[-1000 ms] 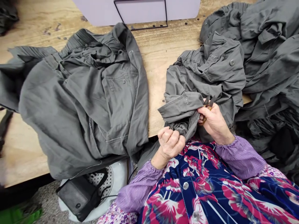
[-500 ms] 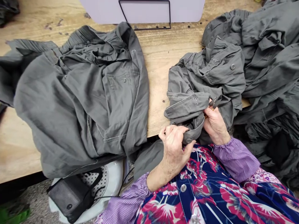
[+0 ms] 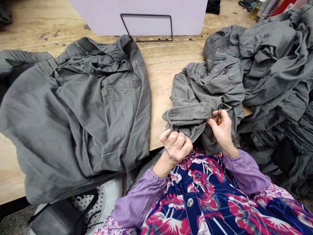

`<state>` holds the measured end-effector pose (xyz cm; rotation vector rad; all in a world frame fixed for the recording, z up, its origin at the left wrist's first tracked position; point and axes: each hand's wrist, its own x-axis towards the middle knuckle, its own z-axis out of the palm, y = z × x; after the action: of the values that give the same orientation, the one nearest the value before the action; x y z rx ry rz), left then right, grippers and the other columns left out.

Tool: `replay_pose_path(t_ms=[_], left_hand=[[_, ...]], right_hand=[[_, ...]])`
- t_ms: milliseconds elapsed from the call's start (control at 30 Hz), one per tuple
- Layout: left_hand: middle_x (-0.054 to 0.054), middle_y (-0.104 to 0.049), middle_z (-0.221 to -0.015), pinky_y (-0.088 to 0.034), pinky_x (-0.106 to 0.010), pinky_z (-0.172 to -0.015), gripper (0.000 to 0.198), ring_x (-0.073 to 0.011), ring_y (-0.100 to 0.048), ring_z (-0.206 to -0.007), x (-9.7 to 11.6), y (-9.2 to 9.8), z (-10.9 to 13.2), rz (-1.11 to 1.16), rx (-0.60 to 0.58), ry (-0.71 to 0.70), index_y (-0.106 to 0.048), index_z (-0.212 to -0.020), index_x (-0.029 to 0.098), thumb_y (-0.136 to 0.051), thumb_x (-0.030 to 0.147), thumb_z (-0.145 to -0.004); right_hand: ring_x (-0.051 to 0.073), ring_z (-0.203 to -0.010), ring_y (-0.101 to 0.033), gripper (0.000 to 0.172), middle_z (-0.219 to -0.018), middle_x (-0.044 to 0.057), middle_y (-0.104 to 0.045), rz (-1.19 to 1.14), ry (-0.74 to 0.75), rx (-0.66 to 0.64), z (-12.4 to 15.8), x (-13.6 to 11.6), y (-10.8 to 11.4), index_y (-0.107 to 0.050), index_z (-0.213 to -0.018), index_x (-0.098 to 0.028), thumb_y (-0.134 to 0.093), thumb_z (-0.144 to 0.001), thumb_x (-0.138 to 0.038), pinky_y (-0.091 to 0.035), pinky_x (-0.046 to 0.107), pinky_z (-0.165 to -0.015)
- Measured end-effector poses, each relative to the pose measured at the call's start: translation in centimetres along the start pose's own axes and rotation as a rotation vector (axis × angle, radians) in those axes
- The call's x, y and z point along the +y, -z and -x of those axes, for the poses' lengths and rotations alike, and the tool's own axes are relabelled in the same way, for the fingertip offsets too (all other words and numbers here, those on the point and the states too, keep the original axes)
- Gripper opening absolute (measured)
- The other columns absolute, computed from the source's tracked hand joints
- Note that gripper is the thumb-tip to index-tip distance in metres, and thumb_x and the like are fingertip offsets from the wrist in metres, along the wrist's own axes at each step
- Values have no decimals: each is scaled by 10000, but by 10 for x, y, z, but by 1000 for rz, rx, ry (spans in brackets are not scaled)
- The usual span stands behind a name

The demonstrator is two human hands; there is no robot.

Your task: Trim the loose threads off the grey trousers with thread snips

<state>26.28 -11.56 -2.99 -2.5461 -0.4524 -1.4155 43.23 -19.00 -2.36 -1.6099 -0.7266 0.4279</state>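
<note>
A grey garment [image 3: 207, 88] lies bunched at the table's near edge, its buttoned cuff [image 3: 188, 114] sticking out to the left. My left hand [image 3: 176, 147] is closed, pinching the fabric just under that cuff. My right hand [image 3: 221, 129] is closed on small thread snips [image 3: 219, 115] and also pinches the cuff's right end. The snips' blades point up, mostly hidden by my fingers and the cloth.
A second grey garment [image 3: 80, 107] is spread over the left of the wooden table [image 3: 161, 62]. A heap of grey garments [image 3: 271, 65] fills the right side. A lilac box with a black wire frame [image 3: 146, 16] stands at the back. A black mesh item [image 3: 56, 218] sits below.
My left hand has drawn back from the lower fold and closed into a pinch under the cuff. The right hand with the snips has shifted slightly left along the cuff end.
</note>
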Motion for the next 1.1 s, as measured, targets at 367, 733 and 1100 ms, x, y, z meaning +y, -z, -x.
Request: replay_pose_path(t_ms=[367,733,1100], left_hand=[[19,-553,-622,-339,-378,-847,135,-134,-473,-679,8,-3,10,71,2,18,-503,-641,207,-507,95,-717],[-8,-573,-633,-285,-454,-927,118,-163,-549,-714,28,6,15,239,-193,141,-521,-638,184,-544,236,-742],[12,-542,-553,-333,-363,-771,109,-151,-495,-597,19,0,-9,186,-383,493,-548,-686,179,-496,113,-755]], right_hand=[[136,-607,-547,227,-688,52,-621,888,585,-654,-5,-22,15,-667,-942,-164,-490,-884,-293,-332,248,-555],[34,-375,-345,201,-482,-88,-429,-298,-319,-466,5,8,-9,-558,-698,-171,-705,-669,-304,-267,168,-366],[-6,-364,-203,258,-498,-126,-312,-835,-737,-434,18,-23,-3,-547,-759,-206,-754,-607,-207,-248,90,-323]])
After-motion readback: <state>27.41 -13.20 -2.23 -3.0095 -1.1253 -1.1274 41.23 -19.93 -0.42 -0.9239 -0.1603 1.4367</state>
